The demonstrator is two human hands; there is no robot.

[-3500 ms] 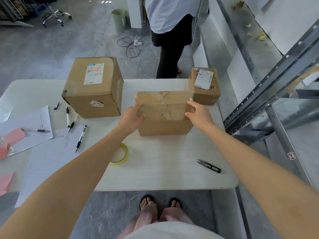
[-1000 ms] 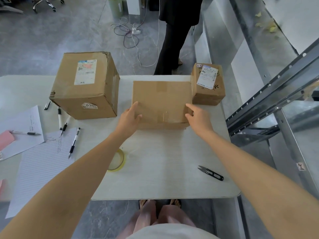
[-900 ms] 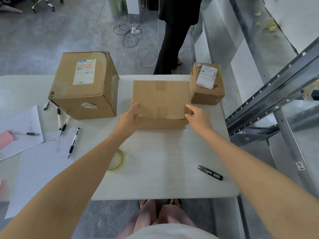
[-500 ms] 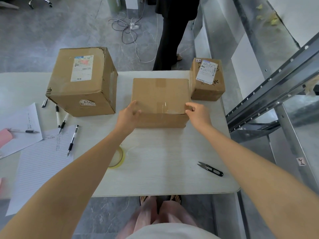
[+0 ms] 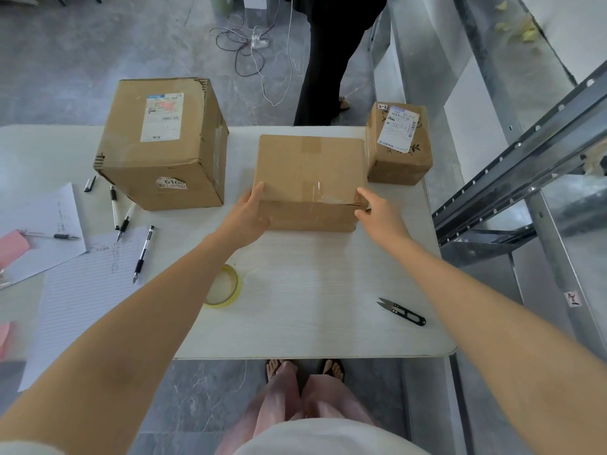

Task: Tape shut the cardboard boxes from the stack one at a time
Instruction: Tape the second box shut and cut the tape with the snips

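While the table carries a big box at far left, the middle box lies flat at centre, just beside a small box on its right. The left hand and right hand clasp the middle box's near corners. A tape roll and snips lie nearer.

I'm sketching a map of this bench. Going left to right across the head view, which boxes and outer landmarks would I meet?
pink note → large box → middle box → small box → metal rack
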